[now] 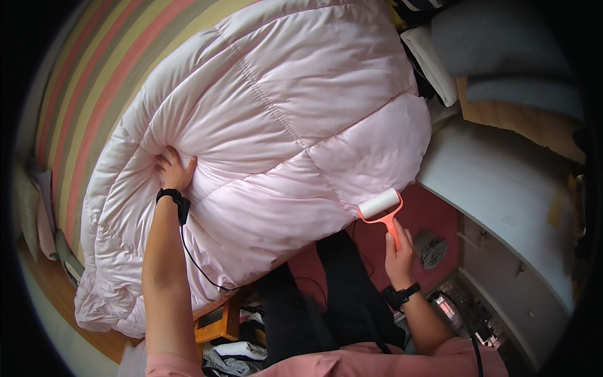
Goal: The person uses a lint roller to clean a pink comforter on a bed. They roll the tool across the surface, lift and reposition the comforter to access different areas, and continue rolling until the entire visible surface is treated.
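Note:
A puffy pale pink quilted comforter (270,132) covers much of the bed. My left hand (176,171) presses down into it with the fingers spread, making a dent with creases running outward. In my right hand (399,254) is a lint roller, gripped by its orange handle. The white roll of the lint roller (379,204) is beside the comforter's near right edge; whether it touches the fabric I cannot tell. Each wrist wears a black band, and a thin black cable hangs from the left one.
Beneath the comforter, a striped sheet (103,94) shows at the far left. A white desk or cabinet (496,169) stands at the right, with folded grey fabric (502,47) and cardboard on it. An orange wooden drawer (217,323) and clothes sit by my legs. The floor is red (433,217).

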Action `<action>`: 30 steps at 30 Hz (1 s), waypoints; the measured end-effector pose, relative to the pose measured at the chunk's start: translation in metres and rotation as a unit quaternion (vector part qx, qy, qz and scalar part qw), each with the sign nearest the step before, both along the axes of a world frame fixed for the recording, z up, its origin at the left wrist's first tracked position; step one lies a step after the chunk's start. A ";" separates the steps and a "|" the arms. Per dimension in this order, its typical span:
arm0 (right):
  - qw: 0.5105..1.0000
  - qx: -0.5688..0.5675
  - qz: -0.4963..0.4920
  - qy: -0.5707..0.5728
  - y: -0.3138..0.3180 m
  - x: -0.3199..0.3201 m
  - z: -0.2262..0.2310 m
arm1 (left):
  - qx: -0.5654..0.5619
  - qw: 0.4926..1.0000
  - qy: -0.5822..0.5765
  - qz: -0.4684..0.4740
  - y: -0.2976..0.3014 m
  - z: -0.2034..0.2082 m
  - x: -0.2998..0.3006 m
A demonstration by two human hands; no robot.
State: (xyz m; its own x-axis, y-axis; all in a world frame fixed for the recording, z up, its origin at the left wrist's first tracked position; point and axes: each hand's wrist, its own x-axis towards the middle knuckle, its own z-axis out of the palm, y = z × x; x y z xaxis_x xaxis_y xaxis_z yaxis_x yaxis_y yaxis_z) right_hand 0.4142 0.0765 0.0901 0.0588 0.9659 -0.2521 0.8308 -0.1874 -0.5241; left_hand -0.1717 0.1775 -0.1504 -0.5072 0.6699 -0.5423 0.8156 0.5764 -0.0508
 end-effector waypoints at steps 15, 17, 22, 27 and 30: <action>0.999 -0.023 -0.048 -0.012 0.013 0.023 -0.079 | 0.038 0.996 0.011 -0.078 -0.006 -0.013 -0.022; 0.995 -0.058 -0.065 -0.038 -0.011 0.042 -0.069 | 0.026 0.996 0.021 -0.082 -0.005 -0.013 -0.020; 0.991 0.049 -0.119 -0.021 0.000 0.021 -0.049 | 0.019 0.997 0.019 -0.066 -0.005 -0.013 -0.019; 0.969 0.168 -0.161 0.082 0.118 0.012 -0.083 | 0.021 0.996 0.026 -0.078 -0.008 -0.018 -0.026; 0.956 0.074 -0.242 0.148 0.153 0.031 -0.113 | 0.023 0.995 0.032 -0.089 -0.010 -0.022 -0.029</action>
State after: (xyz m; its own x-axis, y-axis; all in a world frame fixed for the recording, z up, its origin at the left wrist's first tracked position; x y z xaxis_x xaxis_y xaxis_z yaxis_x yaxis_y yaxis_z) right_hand 0.4450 0.2290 -0.0228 0.4554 0.8699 -0.1894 0.4769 -0.4180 -0.7732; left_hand -0.2010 0.1671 -0.1728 -0.4118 0.7757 -0.4782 0.9005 0.4269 -0.0830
